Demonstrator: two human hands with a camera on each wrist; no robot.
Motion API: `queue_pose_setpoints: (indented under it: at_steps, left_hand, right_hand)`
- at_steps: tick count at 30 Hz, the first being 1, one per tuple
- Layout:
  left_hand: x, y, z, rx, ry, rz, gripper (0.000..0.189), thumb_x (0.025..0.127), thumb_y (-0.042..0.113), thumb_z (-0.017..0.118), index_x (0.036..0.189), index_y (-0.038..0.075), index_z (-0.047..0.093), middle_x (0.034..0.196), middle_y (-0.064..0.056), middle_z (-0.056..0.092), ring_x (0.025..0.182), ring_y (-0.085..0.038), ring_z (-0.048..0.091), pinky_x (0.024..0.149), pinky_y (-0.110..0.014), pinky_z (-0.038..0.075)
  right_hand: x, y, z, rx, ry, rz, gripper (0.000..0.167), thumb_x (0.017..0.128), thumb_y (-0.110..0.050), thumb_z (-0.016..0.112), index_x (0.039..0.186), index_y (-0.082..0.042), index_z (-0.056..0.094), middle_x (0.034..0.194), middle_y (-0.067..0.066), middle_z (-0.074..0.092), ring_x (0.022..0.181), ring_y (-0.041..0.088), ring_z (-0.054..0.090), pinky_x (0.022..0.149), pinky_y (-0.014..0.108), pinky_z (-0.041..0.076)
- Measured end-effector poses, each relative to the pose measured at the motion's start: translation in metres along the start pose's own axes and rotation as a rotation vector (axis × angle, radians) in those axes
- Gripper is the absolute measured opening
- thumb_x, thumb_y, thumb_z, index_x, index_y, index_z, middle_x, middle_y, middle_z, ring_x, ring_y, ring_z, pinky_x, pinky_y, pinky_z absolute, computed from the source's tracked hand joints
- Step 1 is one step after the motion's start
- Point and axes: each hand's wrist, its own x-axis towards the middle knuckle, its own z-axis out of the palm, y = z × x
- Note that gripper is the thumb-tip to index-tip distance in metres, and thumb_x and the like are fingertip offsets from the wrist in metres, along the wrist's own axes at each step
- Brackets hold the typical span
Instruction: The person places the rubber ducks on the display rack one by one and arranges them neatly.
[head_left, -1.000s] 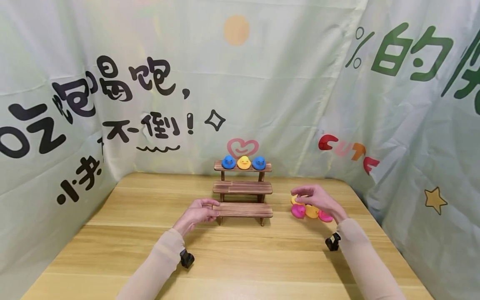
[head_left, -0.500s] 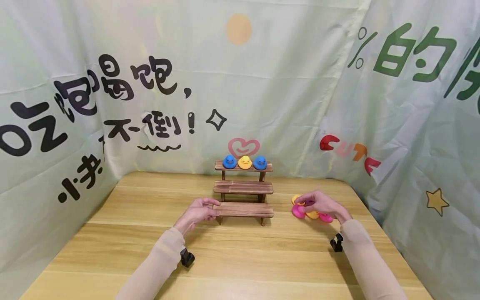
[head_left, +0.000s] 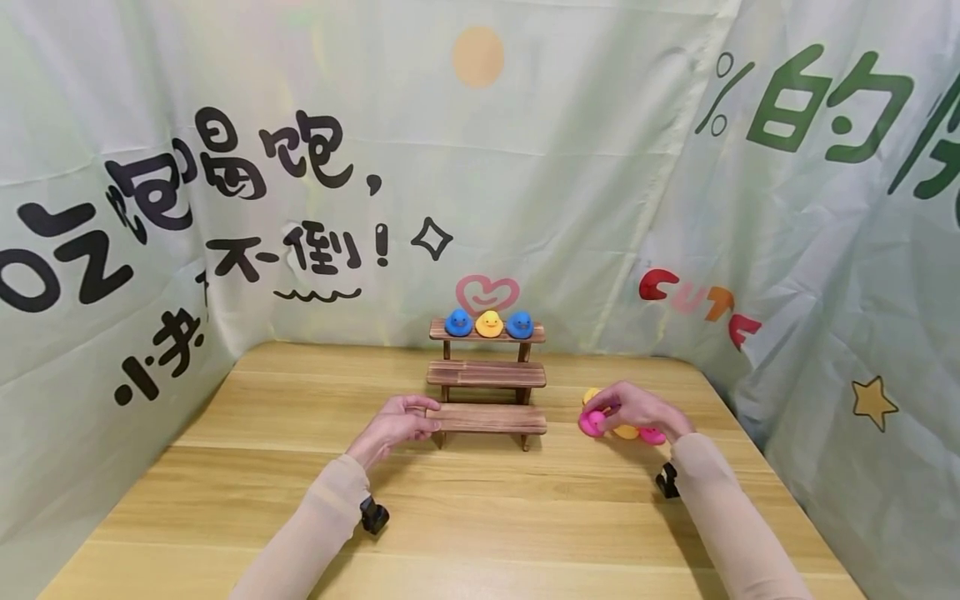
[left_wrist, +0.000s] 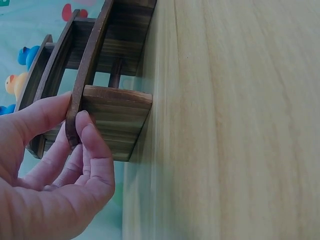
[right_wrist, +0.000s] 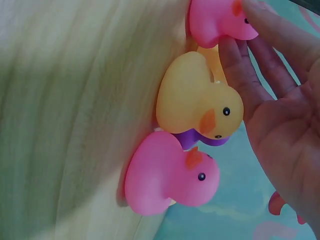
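Observation:
At the left end of a three-tier wooden stand [head_left: 487, 419], my left hand [head_left: 396, 423] pinches the lowest shelf. The left wrist view has the thumb on one face of that board [left_wrist: 75, 112] and fingers on the other. My right hand [head_left: 636, 407] holds a pink rubber duck [head_left: 591, 424] to the right of the stand. In the right wrist view, thumb and fingers lie on either side of this duck [right_wrist: 212, 25]. Close by are a yellow duck [right_wrist: 185, 95], another pink duck [right_wrist: 155, 175] and a partly hidden purple duck [right_wrist: 187, 139].
The top shelf bears a blue duck [head_left: 459, 323], a yellow duck [head_left: 490, 324] and a second blue duck [head_left: 520, 325]. Another yellow duck [head_left: 591, 395] shows behind the right hand. A printed cloth [head_left: 570, 208] hangs round the wooden table [head_left: 465, 517].
My right hand has come down and forward from over the yellow duck to the front pink duck and taken hold of it, shifting it slightly left. My left hand stays on the shelf.

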Motion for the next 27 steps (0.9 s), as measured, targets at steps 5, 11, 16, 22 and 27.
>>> queue_pose_setpoints:
  at_steps: [5, 11, 16, 22, 27]
  left_hand:
    - [0.000, 0.000, 0.000, -0.001, 0.003, 0.002, 0.037, 0.081, 0.002, 0.075, 0.117, 0.002, 0.065, 0.076, -0.004, 0.066, 0.067, -0.017, 0.061, 0.066, -0.031, 0.053]
    - [0.000, 0.000, 0.000, -0.011, -0.010, 0.006, 0.037, 0.081, 0.002, 0.075, 0.117, 0.002, 0.065, 0.077, -0.005, 0.067, 0.066, -0.016, 0.061, 0.064, -0.027, 0.053]
    - [0.000, 0.000, 0.000, -0.017, -0.016, -0.001, 0.036, 0.081, 0.001, 0.074, 0.117, 0.002, 0.065, 0.078, -0.005, 0.067, 0.066, -0.015, 0.061, 0.064, -0.026, 0.052]
    - [0.000, -0.001, 0.000, -0.015, -0.012, 0.004, 0.036, 0.081, 0.001, 0.074, 0.116, 0.001, 0.065, 0.077, -0.004, 0.067, 0.066, -0.015, 0.061, 0.063, -0.026, 0.052]
    - [0.000, -0.001, 0.000, -0.013, -0.016, 0.003, 0.036, 0.082, 0.001, 0.074, 0.117, 0.001, 0.065, 0.077, -0.004, 0.067, 0.065, -0.015, 0.061, 0.063, -0.026, 0.052]
  right_hand:
    - [0.003, -0.002, 0.001, -0.008, 0.004, 0.012, 0.032, 0.084, -0.002, 0.074, 0.115, 0.005, 0.068, 0.111, 0.019, 0.071, 0.102, 0.030, 0.063, 0.082, 0.024, 0.054]
    - [0.004, -0.003, 0.004, -0.029, 0.032, 0.044, 0.029, 0.084, -0.004, 0.075, 0.112, 0.002, 0.071, 0.107, 0.016, 0.072, 0.096, 0.023, 0.064, 0.077, 0.020, 0.054]
    - [0.003, -0.003, 0.005, -0.003, 0.053, 0.075, 0.028, 0.086, -0.005, 0.073, 0.113, 0.001, 0.071, 0.106, 0.014, 0.073, 0.098, 0.025, 0.066, 0.076, 0.020, 0.055]
    - [0.002, -0.007, 0.006, 0.003, 0.077, 0.056, 0.028, 0.088, -0.007, 0.072, 0.114, 0.000, 0.070, 0.108, 0.014, 0.072, 0.100, 0.030, 0.065, 0.078, 0.022, 0.055]
    - [0.001, -0.013, 0.005, -0.004, 0.110, 0.083, 0.029, 0.088, -0.013, 0.073, 0.116, -0.005, 0.071, 0.114, 0.014, 0.071, 0.103, 0.028, 0.062, 0.080, 0.024, 0.053]
